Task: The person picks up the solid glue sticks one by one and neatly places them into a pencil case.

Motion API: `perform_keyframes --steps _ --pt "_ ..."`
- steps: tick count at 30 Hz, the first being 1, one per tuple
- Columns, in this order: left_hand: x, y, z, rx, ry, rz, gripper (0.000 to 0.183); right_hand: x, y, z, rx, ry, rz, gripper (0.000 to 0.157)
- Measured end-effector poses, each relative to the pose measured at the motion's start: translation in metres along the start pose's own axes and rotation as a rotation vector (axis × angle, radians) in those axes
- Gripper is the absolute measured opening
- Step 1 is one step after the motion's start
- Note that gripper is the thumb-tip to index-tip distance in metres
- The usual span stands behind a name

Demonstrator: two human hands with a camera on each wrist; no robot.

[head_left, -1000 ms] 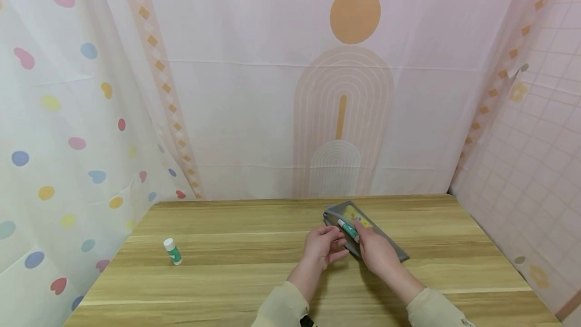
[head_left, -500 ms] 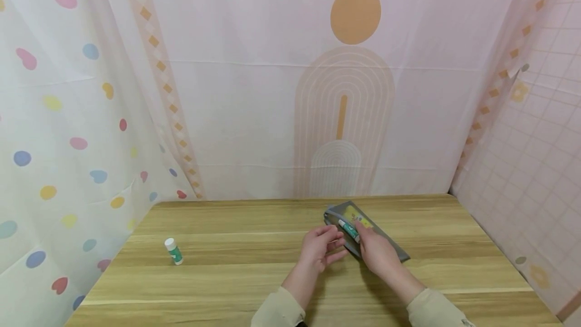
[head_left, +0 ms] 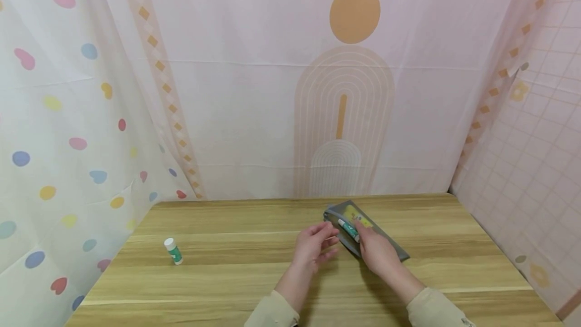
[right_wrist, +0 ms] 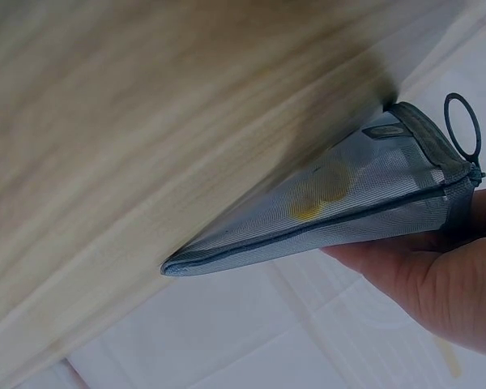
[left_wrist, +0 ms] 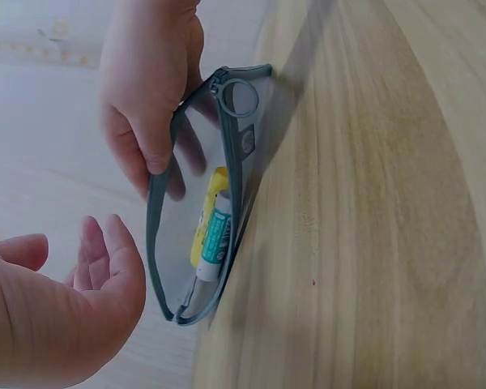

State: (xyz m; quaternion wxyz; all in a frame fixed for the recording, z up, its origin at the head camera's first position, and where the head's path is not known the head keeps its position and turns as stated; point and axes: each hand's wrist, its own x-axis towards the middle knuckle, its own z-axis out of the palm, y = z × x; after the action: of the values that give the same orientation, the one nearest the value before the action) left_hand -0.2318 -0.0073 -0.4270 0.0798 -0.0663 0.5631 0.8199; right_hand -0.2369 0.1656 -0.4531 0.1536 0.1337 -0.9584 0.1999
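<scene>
A grey mesh zipper pouch [head_left: 386, 238] is tilted on the table at the right of the head view, its zipper side spread apart. Inside it lies a green glue stick with a white cap [left_wrist: 218, 235], against something yellow [left_wrist: 204, 231]. My right hand [head_left: 379, 252] grips one edge of the pouch, thumb on one face and fingers on the other. Just left of the pouch, my left hand [head_left: 313, 246] holds nothing, its fingers loosely bent and apart from the mesh. A ring-shaped zipper pull [right_wrist: 462, 126] shows at the pouch's end.
A second green glue stick with a white cap [head_left: 173, 251] stands on the wooden table [head_left: 227, 286] at the left. Patterned cloth [head_left: 245, 115] hangs behind the table and along both sides.
My left hand has drawn back slightly to the left, away from the pouch. The right hand, the pouch and both glue sticks have stayed in place.
</scene>
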Motion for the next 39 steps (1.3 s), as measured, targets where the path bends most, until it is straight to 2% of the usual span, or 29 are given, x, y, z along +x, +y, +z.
perform_keyframes --steps 8,14,24,30,39 --pt "-0.001 0.005 -0.007 0.007 0.012 0.047 0.032 -0.001 0.000 0.000 0.003 0.000 -0.007 0.037" --pt "-0.003 0.009 -0.009 0.045 0.016 0.115 0.032 -0.001 0.000 -0.001 0.004 0.003 -0.015 0.037" --pt "-0.010 0.017 -0.017 0.210 0.054 0.259 0.034 -0.002 0.000 0.000 0.008 -0.010 -0.009 0.038" --pt "-0.011 0.019 -0.024 0.317 0.115 0.369 0.031 -0.001 0.000 0.001 0.009 -0.013 -0.006 0.038" --pt "-0.015 0.022 -0.034 0.554 0.211 0.536 0.031 -0.001 0.000 0.001 0.008 -0.014 -0.002 0.038"
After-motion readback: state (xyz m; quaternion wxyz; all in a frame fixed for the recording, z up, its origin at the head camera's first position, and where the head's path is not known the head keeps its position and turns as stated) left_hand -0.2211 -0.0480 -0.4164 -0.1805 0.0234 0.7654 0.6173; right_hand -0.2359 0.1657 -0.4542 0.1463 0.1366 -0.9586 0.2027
